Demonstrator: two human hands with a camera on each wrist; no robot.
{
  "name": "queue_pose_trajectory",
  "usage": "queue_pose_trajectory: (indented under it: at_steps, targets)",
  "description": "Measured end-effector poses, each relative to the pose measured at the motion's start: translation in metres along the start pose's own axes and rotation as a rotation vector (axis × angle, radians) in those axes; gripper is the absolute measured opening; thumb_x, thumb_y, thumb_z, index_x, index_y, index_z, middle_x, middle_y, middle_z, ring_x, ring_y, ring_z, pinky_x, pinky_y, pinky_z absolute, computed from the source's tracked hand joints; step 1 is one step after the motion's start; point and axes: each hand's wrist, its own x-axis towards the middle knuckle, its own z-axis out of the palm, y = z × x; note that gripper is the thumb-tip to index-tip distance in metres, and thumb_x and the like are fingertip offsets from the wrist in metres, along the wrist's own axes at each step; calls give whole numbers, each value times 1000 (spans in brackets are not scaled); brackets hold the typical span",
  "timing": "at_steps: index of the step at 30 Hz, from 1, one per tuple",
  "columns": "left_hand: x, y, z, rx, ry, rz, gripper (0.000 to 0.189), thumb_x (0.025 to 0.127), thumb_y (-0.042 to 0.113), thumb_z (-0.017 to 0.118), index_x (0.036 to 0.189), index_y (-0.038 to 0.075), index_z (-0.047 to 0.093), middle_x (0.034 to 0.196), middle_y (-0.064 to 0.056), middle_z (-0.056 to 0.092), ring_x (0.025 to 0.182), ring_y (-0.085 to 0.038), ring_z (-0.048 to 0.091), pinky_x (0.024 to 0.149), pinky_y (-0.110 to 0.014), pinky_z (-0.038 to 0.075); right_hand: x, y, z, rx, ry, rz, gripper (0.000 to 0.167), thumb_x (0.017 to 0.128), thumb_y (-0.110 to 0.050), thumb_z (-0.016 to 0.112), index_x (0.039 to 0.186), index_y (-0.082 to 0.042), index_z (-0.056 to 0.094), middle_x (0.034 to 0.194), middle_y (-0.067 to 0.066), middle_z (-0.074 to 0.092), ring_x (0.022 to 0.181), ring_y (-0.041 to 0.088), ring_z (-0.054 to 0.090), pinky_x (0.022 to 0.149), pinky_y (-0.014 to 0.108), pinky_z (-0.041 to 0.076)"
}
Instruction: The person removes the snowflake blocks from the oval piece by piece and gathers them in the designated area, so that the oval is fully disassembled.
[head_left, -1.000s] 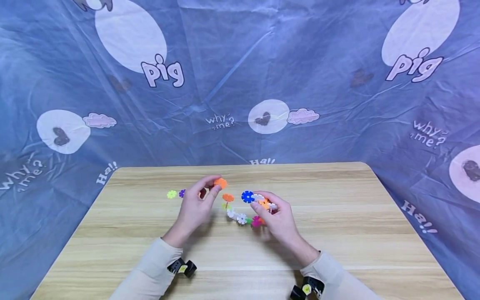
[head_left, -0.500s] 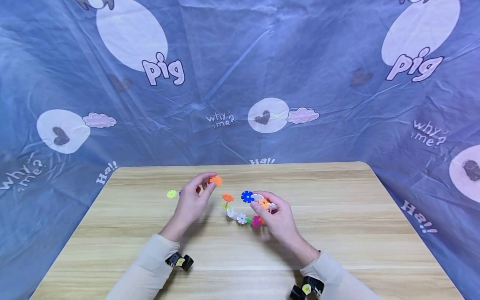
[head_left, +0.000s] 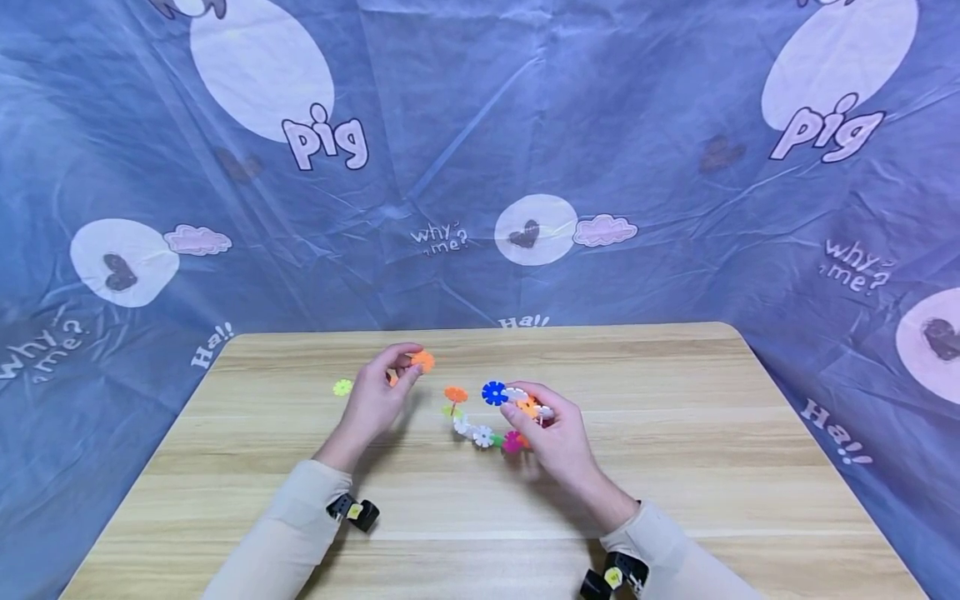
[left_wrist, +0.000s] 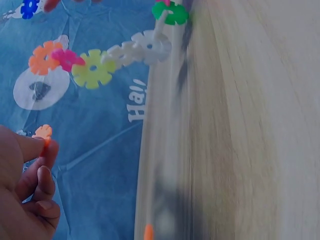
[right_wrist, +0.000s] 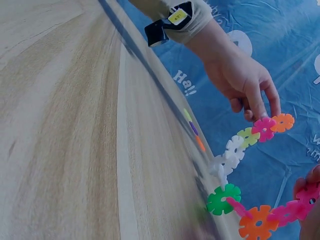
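Note:
Between thumb and fingertips my left hand pinches an orange snowflake disc, also visible in the left wrist view as a small notched orange disc. My right hand grips a curved chain of interlocked snowflake discs. One end of the chain is a blue disc; the other end is an orange disc. White discs, a green disc and a magenta disc run along it. The held orange disc is apart from the chain, to its left. My right palm hides part of the chain.
On the wooden table, a lime disc lies left of my left hand. Purple and orange discs lie in line with it in the right wrist view. A blue patterned cloth hangs behind.
My left hand has moved left with the orange disc, away from the chain's orange end, and now covers the purple disc in the head view. My right hand and the chain stay put.

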Motion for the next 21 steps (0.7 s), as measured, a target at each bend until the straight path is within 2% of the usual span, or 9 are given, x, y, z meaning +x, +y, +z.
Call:
queue_pose_trajectory:
  at_steps: [11, 15, 21]
  targets:
    - [8, -10, -2, 41, -35, -2, 27, 104, 8, 71, 131, 8, 72, 102, -9, 74, 90, -20, 62, 68, -24, 45, 1, -1, 0, -7, 1, -2, 30, 100, -15, 77, 129, -9, 76, 107, 11, 74, 68, 11, 62, 60, 24, 54]
    - [11, -15, -1, 67, -66, -11, 27, 104, 8, 70, 131, 8, 71, 101, -9, 73, 89, -20, 61, 68, -26, 46, 1, -1, 0, -13, 3, -1, 29, 100, -15, 77, 128, -9, 76, 105, 11, 74, 68, 9, 61, 59, 24, 53]
    - [15, -23, -2, 98, -121, -48, 29, 104, 9, 69, 133, 9, 70, 102, -8, 73, 90, -20, 62, 76, -28, 49, 1, -1, 1, -4, 1, 0, 29, 100, -13, 77, 128, -7, 75, 101, 7, 73, 66, 10, 62, 58, 24, 54]
